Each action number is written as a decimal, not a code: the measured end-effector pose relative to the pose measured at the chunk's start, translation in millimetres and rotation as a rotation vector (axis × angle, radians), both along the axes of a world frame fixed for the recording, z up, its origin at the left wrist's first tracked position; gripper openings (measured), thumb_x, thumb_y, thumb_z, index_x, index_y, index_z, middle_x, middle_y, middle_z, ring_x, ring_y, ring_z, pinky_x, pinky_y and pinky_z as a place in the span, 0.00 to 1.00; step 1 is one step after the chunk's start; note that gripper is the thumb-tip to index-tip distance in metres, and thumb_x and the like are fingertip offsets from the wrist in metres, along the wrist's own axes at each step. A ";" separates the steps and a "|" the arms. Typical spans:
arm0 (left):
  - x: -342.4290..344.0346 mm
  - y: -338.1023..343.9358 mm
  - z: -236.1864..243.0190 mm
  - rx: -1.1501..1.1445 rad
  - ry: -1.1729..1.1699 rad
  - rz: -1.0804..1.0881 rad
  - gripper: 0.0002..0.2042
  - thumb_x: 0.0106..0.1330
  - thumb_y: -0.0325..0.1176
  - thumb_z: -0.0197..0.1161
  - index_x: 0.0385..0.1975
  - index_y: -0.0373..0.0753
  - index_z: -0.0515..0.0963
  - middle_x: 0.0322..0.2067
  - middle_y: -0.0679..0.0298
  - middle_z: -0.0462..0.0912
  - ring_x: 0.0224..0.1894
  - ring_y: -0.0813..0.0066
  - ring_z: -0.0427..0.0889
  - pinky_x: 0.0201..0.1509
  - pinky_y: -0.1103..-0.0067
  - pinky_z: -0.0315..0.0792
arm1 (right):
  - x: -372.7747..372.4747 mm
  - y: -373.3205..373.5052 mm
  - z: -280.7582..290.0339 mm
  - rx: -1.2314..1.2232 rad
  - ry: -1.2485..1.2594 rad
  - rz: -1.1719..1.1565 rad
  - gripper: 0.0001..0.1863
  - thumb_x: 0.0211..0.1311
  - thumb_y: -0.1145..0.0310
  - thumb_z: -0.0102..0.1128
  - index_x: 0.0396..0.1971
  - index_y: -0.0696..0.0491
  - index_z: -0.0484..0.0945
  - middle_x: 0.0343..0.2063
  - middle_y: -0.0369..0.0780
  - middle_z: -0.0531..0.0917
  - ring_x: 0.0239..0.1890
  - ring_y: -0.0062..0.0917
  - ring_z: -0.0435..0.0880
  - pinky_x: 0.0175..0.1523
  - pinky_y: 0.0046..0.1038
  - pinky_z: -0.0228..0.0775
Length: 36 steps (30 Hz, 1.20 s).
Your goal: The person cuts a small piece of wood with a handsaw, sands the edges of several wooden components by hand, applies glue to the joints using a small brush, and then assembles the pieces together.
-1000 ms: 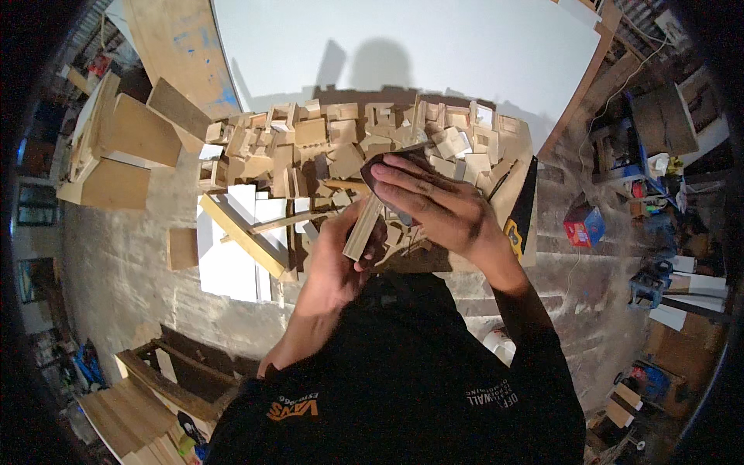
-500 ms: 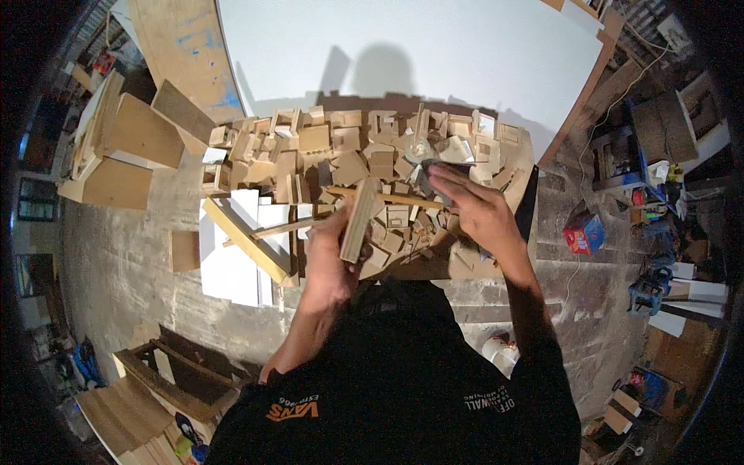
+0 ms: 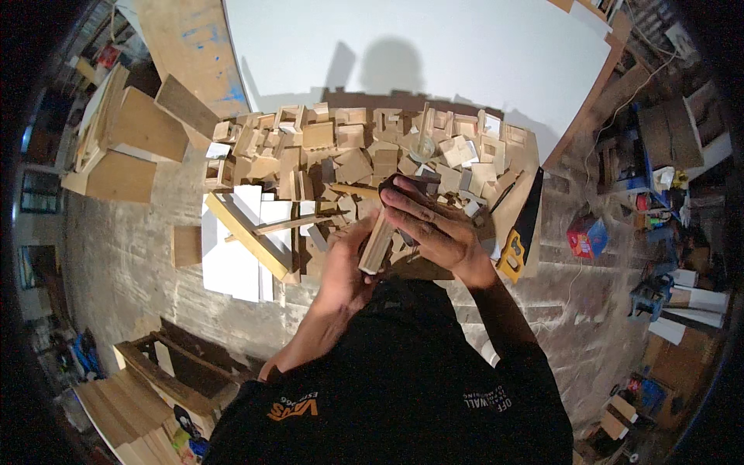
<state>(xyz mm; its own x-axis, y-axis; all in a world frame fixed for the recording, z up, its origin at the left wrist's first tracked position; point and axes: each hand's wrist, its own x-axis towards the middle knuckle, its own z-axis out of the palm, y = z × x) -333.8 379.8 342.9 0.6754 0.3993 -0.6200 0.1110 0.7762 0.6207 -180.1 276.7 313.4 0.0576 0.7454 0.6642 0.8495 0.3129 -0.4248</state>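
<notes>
1. Here, the left hand (image 3: 346, 252) grips a wooden piece (image 3: 374, 249), far end beneath the right hand (image 3: 440, 234).
2. Right hand holds a dark sheet (image 3: 386, 184) under straightened fingers.
3. Work apparently unfinished; piece not yet released.

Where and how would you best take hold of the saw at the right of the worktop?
I'd grip the saw by its yellow handle, coming from the person's side with the right hand, its fingers wrapping the grip. The handle points back toward the person, while the dark blade points away.
</notes>
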 end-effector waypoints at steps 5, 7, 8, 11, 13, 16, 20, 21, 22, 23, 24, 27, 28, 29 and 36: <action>-0.9 -3.5 -21.8 0.080 0.099 0.050 0.19 0.73 0.50 0.51 0.34 0.39 0.75 0.21 0.67 0.74 0.16 0.82 0.71 0.13 0.86 0.58 | 11.7 -27.1 -25.6 -0.193 -0.078 -0.009 0.24 0.56 0.78 0.62 0.55 0.54 0.78 0.61 0.42 0.75 0.65 0.34 0.73 0.64 0.36 0.73; -7.6 3.5 -35.9 0.364 -0.008 0.138 0.20 0.74 0.47 0.53 0.32 0.36 0.80 0.22 0.66 0.79 0.20 0.83 0.75 0.18 0.85 0.64 | 11.1 -36.5 -37.2 -0.203 0.040 -0.093 0.23 0.58 0.79 0.60 0.56 0.56 0.77 0.57 0.44 0.78 0.61 0.34 0.77 0.62 0.34 0.75; -6.4 2.4 -41.5 0.447 -0.015 0.201 0.17 0.73 0.44 0.56 0.35 0.34 0.82 0.23 0.68 0.80 0.22 0.85 0.75 0.21 0.86 0.65 | 9.1 -37.7 -46.4 -0.157 0.180 -0.143 0.22 0.60 0.80 0.59 0.56 0.57 0.77 0.54 0.45 0.81 0.58 0.33 0.80 0.60 0.32 0.75; 4.9 0.3 -32.8 0.690 0.015 0.258 0.14 0.68 0.32 0.66 0.49 0.30 0.82 0.27 0.72 0.82 0.29 0.89 0.74 0.32 0.87 0.70 | -24.2 -17.0 -6.8 -0.069 0.635 -0.388 0.20 0.65 0.80 0.57 0.57 0.58 0.76 0.51 0.46 0.83 0.54 0.30 0.83 0.56 0.28 0.76; 10.8 -10.5 -33.8 0.896 -0.057 0.299 0.14 0.67 0.30 0.66 0.48 0.29 0.82 0.28 0.72 0.83 0.29 0.89 0.74 0.32 0.87 0.70 | -45.2 -2.1 15.8 -0.202 0.964 -0.463 0.19 0.67 0.79 0.55 0.58 0.58 0.76 0.53 0.48 0.82 0.54 0.28 0.83 0.54 0.26 0.75; 13.2 -6.8 -40.6 1.267 -0.092 0.360 0.16 0.61 0.27 0.69 0.49 0.29 0.82 0.26 0.65 0.83 0.27 0.84 0.75 0.30 0.85 0.70 | -59.0 15.0 11.5 0.141 0.687 -0.368 0.20 0.67 0.80 0.53 0.59 0.59 0.75 0.51 0.48 0.83 0.43 0.16 0.84 0.46 0.22 0.75; 8.8 -0.5 -48.5 1.576 -0.089 0.438 0.17 0.57 0.26 0.71 0.47 0.30 0.83 0.24 0.58 0.82 0.24 0.79 0.77 0.28 0.83 0.70 | -75.5 -18.8 5.8 -0.160 0.902 -0.348 0.19 0.67 0.79 0.54 0.57 0.59 0.76 0.45 0.45 0.86 0.38 0.12 0.82 0.42 0.20 0.75; 7.1 1.2 -47.0 1.583 -0.069 0.432 0.17 0.57 0.26 0.71 0.47 0.30 0.83 0.24 0.58 0.82 0.24 0.79 0.77 0.27 0.83 0.70 | -72.4 -23.5 2.9 -0.188 0.825 -0.325 0.18 0.67 0.79 0.54 0.57 0.59 0.77 0.43 0.44 0.87 0.37 0.12 0.82 0.41 0.20 0.75; 5.7 2.6 -46.4 1.589 -0.049 0.427 0.17 0.57 0.27 0.71 0.46 0.30 0.83 0.24 0.58 0.83 0.24 0.79 0.77 0.27 0.83 0.70 | -67.4 -28.7 1.4 -0.226 0.865 -0.330 0.17 0.68 0.77 0.55 0.56 0.59 0.77 0.41 0.42 0.88 0.36 0.12 0.81 0.40 0.19 0.74; 6.2 4.1 -47.5 1.594 -0.083 0.423 0.17 0.56 0.27 0.72 0.46 0.30 0.83 0.24 0.59 0.82 0.24 0.78 0.77 0.27 0.82 0.70 | -62.0 -33.4 1.0 -0.266 0.904 -0.335 0.16 0.69 0.76 0.55 0.55 0.60 0.78 0.38 0.41 0.88 0.35 0.11 0.81 0.39 0.18 0.74; 10.6 4.6 -48.6 1.600 -0.121 0.410 0.18 0.55 0.27 0.72 0.46 0.30 0.83 0.25 0.59 0.82 0.23 0.78 0.77 0.27 0.82 0.71 | -57.3 -37.8 0.9 -0.301 0.948 -0.349 0.15 0.69 0.75 0.55 0.54 0.60 0.79 0.36 0.39 0.88 0.34 0.11 0.80 0.37 0.18 0.73; 12.8 -0.4 -42.6 1.637 -0.166 0.209 0.19 0.50 0.26 0.72 0.45 0.31 0.82 0.27 0.60 0.81 0.24 0.74 0.79 0.28 0.81 0.73 | -49.6 -29.5 -7.8 -0.015 1.239 -0.424 0.13 0.71 0.71 0.56 0.49 0.63 0.79 0.40 0.37 0.85 0.42 0.16 0.80 0.48 0.20 0.72; 10.8 -3.8 -37.8 1.648 -0.170 0.115 0.20 0.48 0.26 0.72 0.44 0.31 0.82 0.29 0.60 0.81 0.25 0.73 0.80 0.29 0.81 0.74 | -48.4 -28.4 -3.8 -0.013 1.259 -0.407 0.13 0.71 0.72 0.56 0.50 0.63 0.78 0.42 0.37 0.85 0.43 0.17 0.80 0.48 0.20 0.71; 9.1 -6.9 -34.8 1.657 -0.173 0.020 0.21 0.46 0.25 0.71 0.44 0.32 0.82 0.30 0.60 0.81 0.26 0.71 0.80 0.29 0.81 0.75 | -48.9 -27.7 -2.4 -0.048 1.247 -0.423 0.13 0.71 0.73 0.55 0.50 0.63 0.78 0.43 0.38 0.85 0.44 0.17 0.80 0.50 0.21 0.71; 6.8 -4.6 -24.0 1.649 -0.145 -0.195 0.24 0.47 0.25 0.69 0.49 0.37 0.82 0.31 0.59 0.78 0.32 0.66 0.80 0.36 0.76 0.75 | -37.6 -38.3 11.4 -0.070 0.737 -0.470 0.19 0.62 0.83 0.54 0.54 0.59 0.78 0.55 0.47 0.81 0.56 0.31 0.81 0.59 0.29 0.73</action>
<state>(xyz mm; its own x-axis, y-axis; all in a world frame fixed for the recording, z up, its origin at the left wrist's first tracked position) -327.0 375.2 318.9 0.8006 0.4265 0.4208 -0.0072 -0.6955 0.7185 -217.6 238.3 324.9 0.7657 0.5740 0.2902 0.3854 -0.0482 -0.9215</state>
